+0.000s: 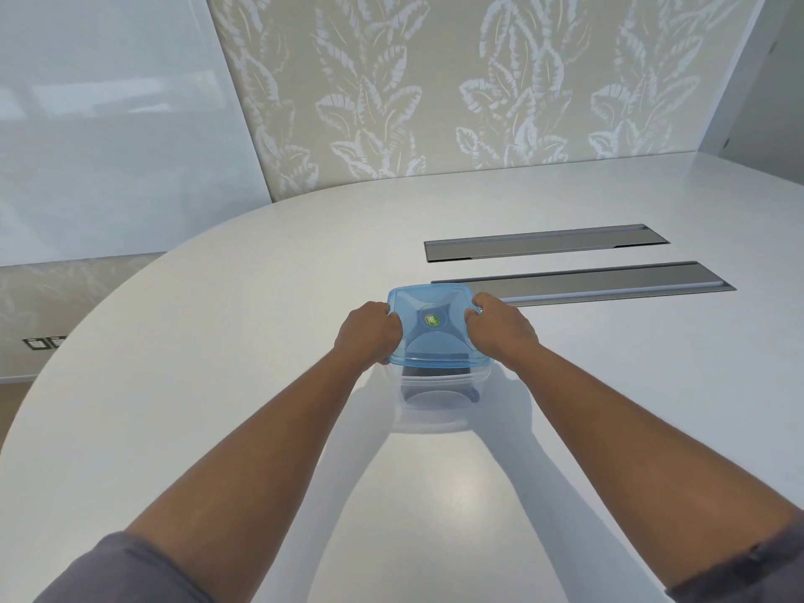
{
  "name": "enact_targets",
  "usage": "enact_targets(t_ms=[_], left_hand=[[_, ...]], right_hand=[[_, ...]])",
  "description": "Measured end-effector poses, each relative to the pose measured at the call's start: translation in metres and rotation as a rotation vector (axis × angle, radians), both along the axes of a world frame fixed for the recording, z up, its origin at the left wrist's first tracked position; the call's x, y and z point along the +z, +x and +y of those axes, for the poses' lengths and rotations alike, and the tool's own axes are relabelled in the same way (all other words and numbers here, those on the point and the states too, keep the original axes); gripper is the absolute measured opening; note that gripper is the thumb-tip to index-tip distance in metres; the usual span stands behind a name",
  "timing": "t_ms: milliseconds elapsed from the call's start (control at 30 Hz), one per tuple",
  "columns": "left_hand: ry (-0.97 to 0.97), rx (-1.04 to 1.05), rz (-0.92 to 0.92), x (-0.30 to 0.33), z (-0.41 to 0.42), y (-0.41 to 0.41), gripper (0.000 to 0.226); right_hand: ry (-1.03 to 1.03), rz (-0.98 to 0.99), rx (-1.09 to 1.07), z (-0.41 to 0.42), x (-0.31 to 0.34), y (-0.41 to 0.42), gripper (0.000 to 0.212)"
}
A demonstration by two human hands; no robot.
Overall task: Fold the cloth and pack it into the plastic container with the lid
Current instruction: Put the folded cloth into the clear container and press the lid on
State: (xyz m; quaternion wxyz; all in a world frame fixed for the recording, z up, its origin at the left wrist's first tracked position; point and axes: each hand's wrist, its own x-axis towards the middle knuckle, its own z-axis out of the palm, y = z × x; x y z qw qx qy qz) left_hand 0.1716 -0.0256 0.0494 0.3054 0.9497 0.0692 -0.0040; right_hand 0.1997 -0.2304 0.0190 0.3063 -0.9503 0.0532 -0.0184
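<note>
Grip of left hand [370, 330] and right hand [500, 330] clasping blue lid [428, 330] on clear container [439, 391] on white table [217, 341], dark cloth [435, 371] inside. Closing step; next, probably pressing edges till seated.

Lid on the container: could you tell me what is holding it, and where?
Both hands hold the lid: left hand at its left edge, right hand at its right edge.
</note>
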Motion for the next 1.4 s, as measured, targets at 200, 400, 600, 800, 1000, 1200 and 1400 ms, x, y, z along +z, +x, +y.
enact_targets(t_ms=[200,400,600,800,1000,1200,1400], left_hand=[[0.263,-0.085,0.073,0.007,-0.004,0.000,0.018],[0.474,-0.140,0.136,0.012,-0.009,0.003,0.018],[0.688,-0.240,0.136,0.016,-0.013,0.004,0.015],[0.808,-0.265,0.156,0.022,-0.022,0.000,0.013],[0.888,-0.268,0.196,0.027,-0.030,0.003,0.021],[1.003,-0.307,0.153,0.030,-0.035,0.001,0.018],[1.048,-0.310,0.109,0.025,-0.040,-0.007,0.017]], right_hand=[[-0.098,0.048,0.041,0.000,0.007,0.000,0.047],[-0.118,0.087,0.071,-0.001,0.013,-0.002,0.039],[-0.190,0.099,0.124,0.001,0.022,-0.006,0.031],[-0.387,0.127,0.154,0.006,0.032,-0.012,0.015],[-0.538,0.125,0.176,0.011,0.038,-0.017,0.027],[-0.626,0.123,0.172,0.018,0.035,-0.024,0.032],[-0.621,0.098,0.135,0.016,0.024,-0.026,0.038]])
